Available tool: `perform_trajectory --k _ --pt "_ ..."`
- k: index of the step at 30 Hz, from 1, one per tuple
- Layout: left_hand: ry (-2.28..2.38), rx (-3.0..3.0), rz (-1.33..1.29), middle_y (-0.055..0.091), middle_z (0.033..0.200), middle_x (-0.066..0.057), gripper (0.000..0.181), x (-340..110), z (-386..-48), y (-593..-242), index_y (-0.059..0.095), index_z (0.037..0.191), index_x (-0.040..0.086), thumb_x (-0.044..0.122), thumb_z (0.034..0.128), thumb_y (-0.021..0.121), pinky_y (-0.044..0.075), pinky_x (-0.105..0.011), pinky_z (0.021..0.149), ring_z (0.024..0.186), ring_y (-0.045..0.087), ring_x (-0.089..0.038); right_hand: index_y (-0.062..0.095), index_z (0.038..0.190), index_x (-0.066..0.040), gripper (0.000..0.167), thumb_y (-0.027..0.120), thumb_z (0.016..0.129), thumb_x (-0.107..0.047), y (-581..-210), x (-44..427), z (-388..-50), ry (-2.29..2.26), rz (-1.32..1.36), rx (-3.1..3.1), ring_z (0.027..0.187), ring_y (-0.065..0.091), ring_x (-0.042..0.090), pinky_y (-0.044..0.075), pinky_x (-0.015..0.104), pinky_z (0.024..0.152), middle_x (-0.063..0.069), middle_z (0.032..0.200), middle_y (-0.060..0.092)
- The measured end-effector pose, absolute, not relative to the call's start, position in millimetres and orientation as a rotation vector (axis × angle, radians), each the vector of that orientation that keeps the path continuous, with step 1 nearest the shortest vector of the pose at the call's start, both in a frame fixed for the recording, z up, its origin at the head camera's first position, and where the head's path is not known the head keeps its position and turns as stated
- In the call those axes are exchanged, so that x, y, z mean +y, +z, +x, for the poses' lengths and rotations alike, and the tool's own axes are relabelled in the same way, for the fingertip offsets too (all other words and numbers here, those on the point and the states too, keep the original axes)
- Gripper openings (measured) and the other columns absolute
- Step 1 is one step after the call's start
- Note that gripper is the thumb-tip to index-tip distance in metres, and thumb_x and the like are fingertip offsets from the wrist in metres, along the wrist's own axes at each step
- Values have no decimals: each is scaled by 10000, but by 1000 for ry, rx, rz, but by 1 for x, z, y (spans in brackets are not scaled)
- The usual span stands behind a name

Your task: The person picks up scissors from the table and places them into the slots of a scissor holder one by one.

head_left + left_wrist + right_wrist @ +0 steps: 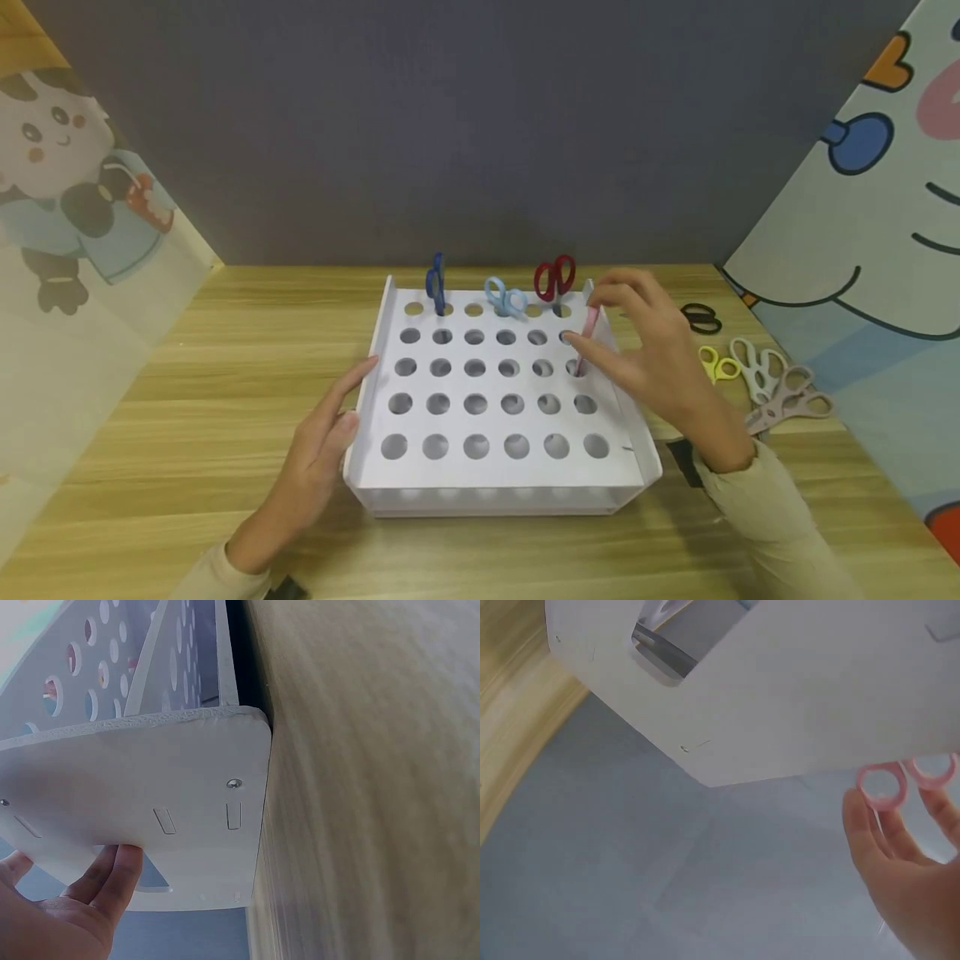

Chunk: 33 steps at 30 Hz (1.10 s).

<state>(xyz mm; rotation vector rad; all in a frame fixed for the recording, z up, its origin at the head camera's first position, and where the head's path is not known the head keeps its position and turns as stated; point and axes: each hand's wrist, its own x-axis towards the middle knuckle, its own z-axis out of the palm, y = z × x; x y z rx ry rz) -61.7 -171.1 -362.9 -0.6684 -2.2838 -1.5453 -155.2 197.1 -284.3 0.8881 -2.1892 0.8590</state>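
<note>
A white rack (495,467) with rows of round holes stands on the wooden table. My right hand (667,367) pinches pink scissors (590,323) by the handles, above the rack's right column. Their lower end is at a hole in the third row from the back. In the right wrist view, two pink finger loops (889,804) show beyond the side panel. My left hand (315,450) touches the rack's left side; in the left wrist view its fingers (124,881) lie at the panel's cutout. Dark blue scissors (435,287), light blue scissors (505,298) and red scissors (555,279) stand in the back row.
Right of the rack lie black scissors (701,318), yellow scissors (717,365), pale grey-green scissors (757,372) and greyish-pink scissors (787,402). A grey partition (480,133) rises behind the table, with cartoon-printed panels (82,192) at both sides.
</note>
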Motion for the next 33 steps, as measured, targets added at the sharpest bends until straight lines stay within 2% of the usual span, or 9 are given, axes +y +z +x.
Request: perform_trajectory --k 2,6,9,12,19,24,33 --pt "-1517 -2291 -661 440 1526 -80 543 -171 -62 -363 370 1542 129 -6 1016 344 538 -242 889 1157 596 -163 645 1006 -79 385 890 715 -130 -286 197 -155 829 892 -2255 1092 573 231 477 334 934 91 1191 596" --pt "-1503 -2299 -649 432 1535 -59 542 -172 -61 -362 372 1542 134 -1 1017 344 518 -220 912 1180 578 -161 615 988 -143 366 884 746 -194 -287 195 -156 769 916 -2396 1064 585 226 514 426 904 39 1198 581" --pt "-1520 -2294 -652 435 1529 -67 541 -172 -61 -362 371 1541 128 -4 1017 342 536 -225 877 1150 590 -165 617 1004 -155 362 876 760 -221 -289 192 -157 732 942 -2500 988 582 231 525 419 847 12 1164 560" --pt "-1509 -2292 -656 432 1531 -70 540 -172 -61 -361 373 1540 121 -7 1016 341 517 -215 905 1173 574 -165 629 1029 -139 363 868 773 -234 -290 189 -158 702 953 -2578 917 569 243 520 401 795 12 1135 546" --pt "-1499 -2297 -659 443 1523 -62 543 -171 -61 -363 371 1541 130 -3 1016 339 506 -209 919 1184 571 -156 620 1031 -143 379 868 773 -267 -287 192 -154 613 907 -2663 944 573 254 538 426 814 29 1135 541" --pt "-1496 -2295 -665 440 1526 -66 543 -171 -61 -363 370 1542 127 -7 1016 338 498 -202 933 1202 562 -159 610 984 -142 360 871 770 -266 -285 193 -151 624 914 -2674 915 552 218 522 383 787 6 1072 516" --pt "-1502 -2300 -657 423 1541 -59 547 -171 -61 -364 367 1543 134 -7 1016 339 477 -196 966 1247 536 -164 597 951 -142 371 884 750 -265 -282 198 -149 632 874 -2654 899 555 209 504 375 766 -14 1029 519"
